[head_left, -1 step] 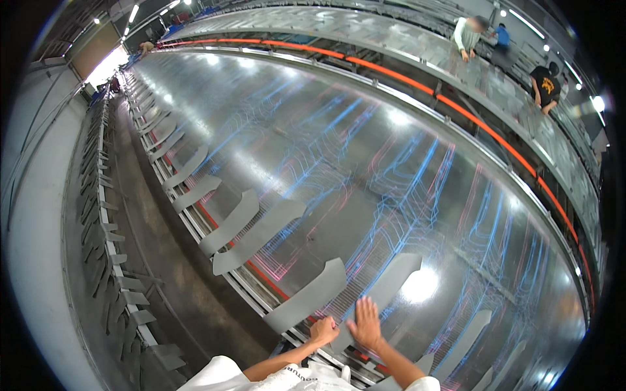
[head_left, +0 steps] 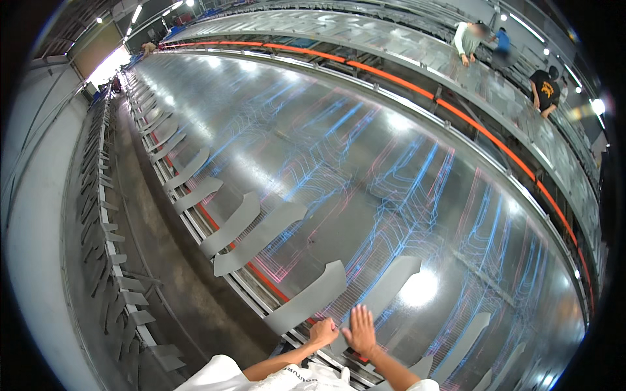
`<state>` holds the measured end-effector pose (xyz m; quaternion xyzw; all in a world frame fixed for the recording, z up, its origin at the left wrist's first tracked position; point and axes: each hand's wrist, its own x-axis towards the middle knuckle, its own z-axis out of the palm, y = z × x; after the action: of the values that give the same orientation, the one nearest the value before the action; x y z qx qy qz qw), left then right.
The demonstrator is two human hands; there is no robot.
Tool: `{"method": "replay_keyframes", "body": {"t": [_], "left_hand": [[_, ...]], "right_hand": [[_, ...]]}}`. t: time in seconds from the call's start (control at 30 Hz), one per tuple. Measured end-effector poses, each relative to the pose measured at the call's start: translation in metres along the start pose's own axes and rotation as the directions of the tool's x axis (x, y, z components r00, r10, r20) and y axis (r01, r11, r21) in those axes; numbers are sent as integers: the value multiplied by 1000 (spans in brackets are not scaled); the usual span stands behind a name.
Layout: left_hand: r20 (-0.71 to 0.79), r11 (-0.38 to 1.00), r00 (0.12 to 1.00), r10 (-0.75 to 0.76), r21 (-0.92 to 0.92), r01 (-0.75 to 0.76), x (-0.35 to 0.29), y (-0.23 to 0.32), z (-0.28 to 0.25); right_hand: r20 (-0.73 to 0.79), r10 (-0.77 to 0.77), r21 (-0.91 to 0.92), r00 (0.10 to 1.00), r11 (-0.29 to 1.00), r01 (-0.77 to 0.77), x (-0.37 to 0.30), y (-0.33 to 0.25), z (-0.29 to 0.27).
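Under my right hand (head_left: 362,333) lies a long, curved, flat grey piece (head_left: 390,281), cut like a sleeve panel, on the metal table (head_left: 326,228). The fingers of that hand are stretched out, palm down on the piece's near part. My left hand (head_left: 324,333) is closed beside the same piece's near left edge, close to the table's front. Whether it pinches the edge is hidden by the fingers. A similar grey piece (head_left: 310,300) rests just left of it. Blue and pink lines (head_left: 407,228) spread over the tabletop around the pieces.
More grey pieces (head_left: 261,236) line the table's near edge, some reaching over it. A rail (head_left: 251,287) runs along that edge. Dangling grey pieces (head_left: 130,285) hang on a rack across the left aisle. Beyond an orange strip (head_left: 456,111), other people (head_left: 545,91) work at another table.
My right hand has slid slightly toward me and to the left over the grey piece. The left hand stays in place.
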<state>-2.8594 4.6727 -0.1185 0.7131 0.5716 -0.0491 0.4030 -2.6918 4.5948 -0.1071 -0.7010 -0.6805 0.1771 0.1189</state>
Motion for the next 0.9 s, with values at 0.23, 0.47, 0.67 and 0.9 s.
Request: {"method": "replay_keyframes", "body": {"t": [0.23, 0.47, 0.67, 0.9], "left_hand": [[-37, 991, 997, 64, -116, -68, -14, -26, -51], [-59, 954, 995, 82, -285, -95, -23, -70, -102], [-185, 842, 967, 177, -481, -246, -44, -117, -154], [-197, 784, 963, 183, -561, -264, -69, -228, -278]], "right_hand": [[92, -61, -184, 994, 980, 77, -30, -40, 19], [36, 175, -249, 984, 955, -161, -8, -77, 29], [314, 186, -272, 931, 957, -100, 39, -131, -38], [288, 203, 592, 936, 730, -340, 210, -273, 13]]}}
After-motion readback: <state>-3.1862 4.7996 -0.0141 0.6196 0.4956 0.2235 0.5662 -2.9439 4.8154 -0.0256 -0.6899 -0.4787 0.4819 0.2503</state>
